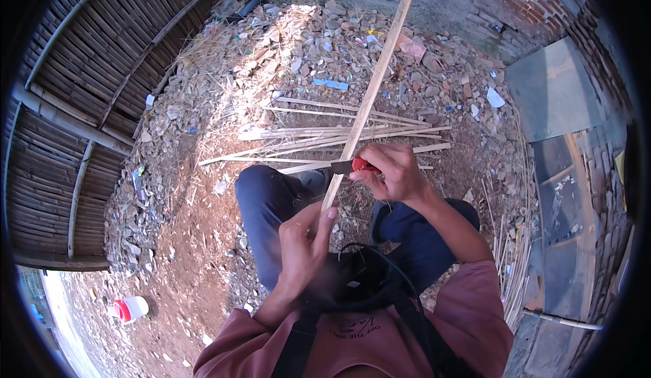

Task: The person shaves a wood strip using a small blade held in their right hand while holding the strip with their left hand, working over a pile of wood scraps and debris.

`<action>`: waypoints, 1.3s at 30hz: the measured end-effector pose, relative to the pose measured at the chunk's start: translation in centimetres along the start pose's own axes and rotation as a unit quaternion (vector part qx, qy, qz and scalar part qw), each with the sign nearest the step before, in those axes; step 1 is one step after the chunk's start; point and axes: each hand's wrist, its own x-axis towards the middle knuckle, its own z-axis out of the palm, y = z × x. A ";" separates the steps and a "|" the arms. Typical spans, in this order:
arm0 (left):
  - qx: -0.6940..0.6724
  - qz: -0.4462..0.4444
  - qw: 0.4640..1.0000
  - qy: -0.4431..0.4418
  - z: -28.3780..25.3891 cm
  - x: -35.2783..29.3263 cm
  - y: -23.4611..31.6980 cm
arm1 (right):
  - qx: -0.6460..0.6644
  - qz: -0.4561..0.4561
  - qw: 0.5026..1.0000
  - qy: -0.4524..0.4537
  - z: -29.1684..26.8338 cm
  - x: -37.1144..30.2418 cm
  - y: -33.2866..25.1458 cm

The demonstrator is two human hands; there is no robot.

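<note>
A long, pale bamboo strip (371, 86) slants from my lap up past the far edge of the view. Its near end is gripped by my left hand (305, 239), thumb laid along the strip. In my right hand (397, 173) is a knife (343, 167) with a dark blade and a red handle. The blade lies across the strip, a little beyond my left hand. Several more split bamboo strips (305, 134) lie in a loose pile on the ground beyond my knees.
Rubble and litter (325, 45) cover the ground toward a brick wall (461, 5). A bamboo-slat wall (88, 72) stands left, grey panels (556, 89) lean right. A red-and-white container (129, 309) lies on the soil at lower left. More thin strips (515, 269) lie at my right.
</note>
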 end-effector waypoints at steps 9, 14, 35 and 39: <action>0.002 -0.007 1.000 0.006 -0.1 -0.4 0.2 | -0.013 -0.004 1.000 0.009 -0.6 0.4 -0.3; 0.015 -0.010 1.000 -0.002 -0.4 -0.6 0.4 | -0.003 0.005 1.000 0.021 -0.7 0.4 -0.3; -0.001 -0.028 0.999 -0.019 -1.3 -2.4 0.0 | -0.042 0.073 0.993 0.078 -3.5 2.1 1.7; 0.010 -0.045 0.998 -0.034 -1.5 -3.2 -1.2 | -0.056 0.089 0.989 0.108 -4.4 2.8 3.4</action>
